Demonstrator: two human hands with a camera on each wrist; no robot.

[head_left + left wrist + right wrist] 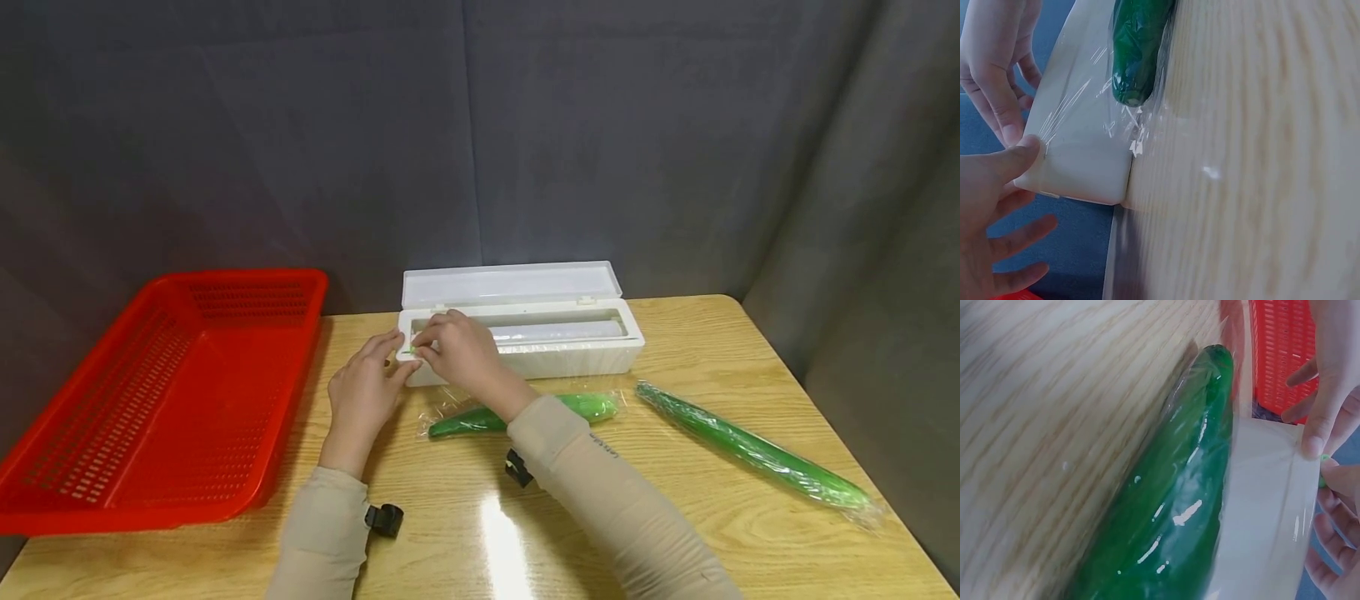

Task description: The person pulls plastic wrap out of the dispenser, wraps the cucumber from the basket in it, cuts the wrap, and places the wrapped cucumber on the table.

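A white cling film dispenser box [562, 363] stands at the table's back with its lid up and a film roll inside. My left hand [363, 390] pinches the box's left front corner, thumb [1019, 156] on the front; its other fingers spread away. At that same end my right hand [465, 354] pinches a small green slide cutter [1322, 482], mostly covered by the fingers. Film hangs down the box's front and runs over a long green cucumber [592, 407] lying just before it. My right forearm hides the cucumber's middle in the head view.
A second cucumber [757, 450], wrapped in film, lies slantwise on the table's right. On the left stands a red plastic basket [300, 400] with slotted walls. Behind the wooden table [675, 533] hangs a dark grey curtain [480, 150].
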